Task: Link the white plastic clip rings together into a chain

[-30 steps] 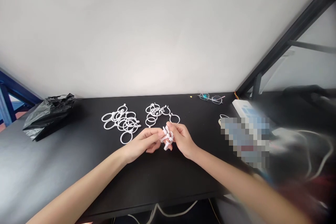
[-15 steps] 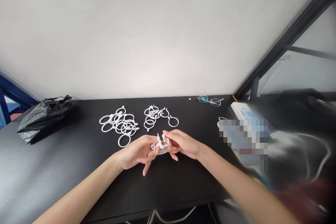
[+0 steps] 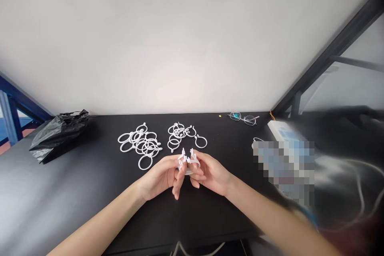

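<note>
While both hands meet near mid-view over the black table [image 3: 102,152], they hold a white ring cluster [image 3: 188,160] btwn them, w/ two small clip ends poking up side by side; no. of rings in it: can't tell, fingers cover part. L hand [image 3: 162,174] has thumb & forefinger pinched on the cluster's left side, other fingers bent below, pointing down. R hand [image 3: 213,172] has thumb & fingers closed on its right side, rest curled under. Just beyond the hands lies a small ring group [image 3: 179,132], overlapping, w/ one ring at its right end, nearest the R hand. Left of that, a bigger ring pile [image 3: 147,145], rings overlapping, the nearest one close to the L hand. Black plastic bag [image 3: 58,136] far left, crumpled. Toward the wall [image 3: 192,48], on the right: glasses [image 3: 242,119] w/ thin frame, plus a tiny yellow spot [image 3: 220,116] just left of them. Farther right, a white box [image 3: 283,130] w/ blue print, partly pixelated; cable [image 3: 360,192] beyond it, blurry.
</note>
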Motion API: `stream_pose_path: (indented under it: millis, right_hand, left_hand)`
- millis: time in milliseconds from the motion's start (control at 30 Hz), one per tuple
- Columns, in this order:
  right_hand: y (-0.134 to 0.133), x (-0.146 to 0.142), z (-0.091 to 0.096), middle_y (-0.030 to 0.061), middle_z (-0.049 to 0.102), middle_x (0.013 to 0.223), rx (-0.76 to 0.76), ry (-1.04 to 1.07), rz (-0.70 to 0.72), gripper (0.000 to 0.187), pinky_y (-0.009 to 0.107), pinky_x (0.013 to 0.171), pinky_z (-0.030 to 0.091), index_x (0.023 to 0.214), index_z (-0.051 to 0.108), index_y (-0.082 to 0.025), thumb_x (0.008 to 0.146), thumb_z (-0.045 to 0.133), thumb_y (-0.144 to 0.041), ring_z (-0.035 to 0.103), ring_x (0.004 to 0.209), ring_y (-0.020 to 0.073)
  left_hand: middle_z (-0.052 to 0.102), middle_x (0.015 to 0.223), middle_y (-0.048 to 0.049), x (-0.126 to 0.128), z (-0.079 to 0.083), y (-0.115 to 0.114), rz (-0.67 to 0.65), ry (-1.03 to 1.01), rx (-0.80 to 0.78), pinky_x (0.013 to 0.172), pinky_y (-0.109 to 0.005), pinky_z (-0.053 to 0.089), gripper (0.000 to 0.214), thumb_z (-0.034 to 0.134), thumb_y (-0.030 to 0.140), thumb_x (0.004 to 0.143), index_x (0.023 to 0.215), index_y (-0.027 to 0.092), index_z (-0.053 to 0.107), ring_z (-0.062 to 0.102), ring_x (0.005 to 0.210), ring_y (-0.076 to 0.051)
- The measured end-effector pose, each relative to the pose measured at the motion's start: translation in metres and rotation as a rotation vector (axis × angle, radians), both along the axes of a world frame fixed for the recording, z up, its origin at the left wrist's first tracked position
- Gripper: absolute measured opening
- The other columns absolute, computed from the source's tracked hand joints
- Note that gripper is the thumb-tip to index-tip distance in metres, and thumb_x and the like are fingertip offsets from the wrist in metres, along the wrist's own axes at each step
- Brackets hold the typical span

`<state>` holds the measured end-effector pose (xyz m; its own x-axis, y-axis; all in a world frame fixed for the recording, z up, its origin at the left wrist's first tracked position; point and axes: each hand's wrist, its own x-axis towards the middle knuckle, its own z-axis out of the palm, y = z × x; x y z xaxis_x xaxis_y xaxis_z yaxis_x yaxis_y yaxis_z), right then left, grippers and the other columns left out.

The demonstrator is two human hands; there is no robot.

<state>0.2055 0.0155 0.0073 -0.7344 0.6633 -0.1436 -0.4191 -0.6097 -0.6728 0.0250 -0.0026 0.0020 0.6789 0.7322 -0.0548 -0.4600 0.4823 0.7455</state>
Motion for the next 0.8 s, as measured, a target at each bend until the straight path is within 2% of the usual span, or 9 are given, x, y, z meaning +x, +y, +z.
stream_pose_path:
  millis: [133,200,267,367,433,533,633,700,800]
  right_hand:
    - [0.002,-0.002,-0.002,-0.0016,0.057,0.064,-0.052,-0.021,-0.077,0.031,0.021,0.053,0.049,0.073,0.065,-0.013,0.088,0.062,-0.040,0.046,0.049,0.0064]
    - [0.006,-0.001,-0.003,0.0025,0.066,0.081,-0.079,-0.070,-0.185,0.022,0.022,0.058,0.051,0.089,0.068,-0.015,0.087,0.063,-0.036,0.057,0.061,0.0093]
    - [0.011,0.003,-0.003,0.0067,0.068,0.105,-0.095,-0.124,-0.269,0.022,0.024,0.063,0.052,0.101,0.068,-0.017,0.088,0.062,-0.034,0.063,0.072,0.0119]
    - [0.017,0.011,-0.003,0.0099,0.064,0.123,-0.073,-0.149,-0.325,0.023,0.025,0.066,0.053,0.103,0.067,-0.018,0.091,0.058,-0.035,0.064,0.075,0.0118]
    - [0.019,0.014,-0.003,0.0098,0.064,0.125,-0.055,-0.145,-0.338,0.021,0.025,0.066,0.053,0.102,0.066,-0.019,0.091,0.058,-0.034,0.063,0.074,0.0113]
    - [0.019,0.015,-0.002,0.0096,0.065,0.122,-0.041,-0.146,-0.328,0.019,0.024,0.066,0.052,0.099,0.066,-0.019,0.091,0.058,-0.035,0.062,0.072,0.0107]
    - [0.019,0.015,-0.002,0.0094,0.066,0.119,-0.037,-0.157,-0.327,0.019,0.024,0.065,0.052,0.096,0.066,-0.019,0.090,0.059,-0.036,0.062,0.071,0.0105]
    - [0.020,0.016,-0.002,0.0092,0.067,0.116,-0.036,-0.168,-0.340,0.019,0.024,0.065,0.051,0.095,0.065,-0.019,0.089,0.060,-0.036,0.061,0.070,0.0103]
    - [0.022,0.016,0.000,0.0083,0.068,0.110,0.028,-0.203,-0.375,0.020,0.026,0.064,0.050,0.093,0.065,-0.019,0.088,0.060,-0.038,0.059,0.068,0.0105]
  left_hand:
    - [0.062,0.070,-0.0036,0.000,0.002,-0.001,0.083,0.029,-0.028,0.047,-0.021,0.054,0.027,0.061,0.040,0.089,0.087,0.013,0.063,0.064,0.060,-0.015]
    - [0.062,0.069,-0.0027,-0.007,0.008,0.004,0.192,0.074,0.005,0.057,-0.023,0.055,0.031,0.062,0.045,0.088,0.086,0.014,0.064,0.063,0.061,-0.013]
    - [0.062,0.066,-0.0012,-0.025,0.017,0.012,0.341,0.218,0.139,0.064,-0.025,0.055,0.034,0.064,0.049,0.086,0.081,0.015,0.064,0.061,0.059,-0.012]
    - [0.068,0.075,-0.0046,-0.067,0.030,0.028,0.662,0.727,0.467,0.076,-0.028,0.052,0.038,0.062,0.053,0.085,0.081,0.015,0.066,0.065,0.073,-0.018]
    - [0.068,0.071,-0.0037,-0.097,0.030,0.036,0.796,1.103,0.598,0.072,-0.028,0.049,0.039,0.059,0.055,0.085,0.081,0.017,0.066,0.066,0.072,-0.020]
    - [0.067,0.064,-0.0025,-0.129,0.018,0.042,0.728,1.482,0.630,0.060,-0.027,0.044,0.039,0.052,0.055,0.086,0.079,0.019,0.065,0.064,0.061,-0.021]
    - [0.067,0.062,-0.0025,-0.139,0.007,0.042,0.615,1.637,0.681,0.062,-0.028,0.043,0.038,0.049,0.054,0.087,0.080,0.020,0.066,0.066,0.065,-0.023]
    - [0.070,0.071,-0.0027,-0.139,0.007,0.039,0.585,1.705,0.711,0.064,-0.028,0.043,0.037,0.051,0.054,0.086,0.091,0.021,0.068,0.066,0.066,-0.023]
    - [0.071,0.093,-0.0043,-0.137,0.018,0.030,0.596,1.772,0.762,0.065,-0.028,0.043,0.039,0.053,0.054,0.085,0.103,0.022,0.067,0.064,0.067,-0.021]
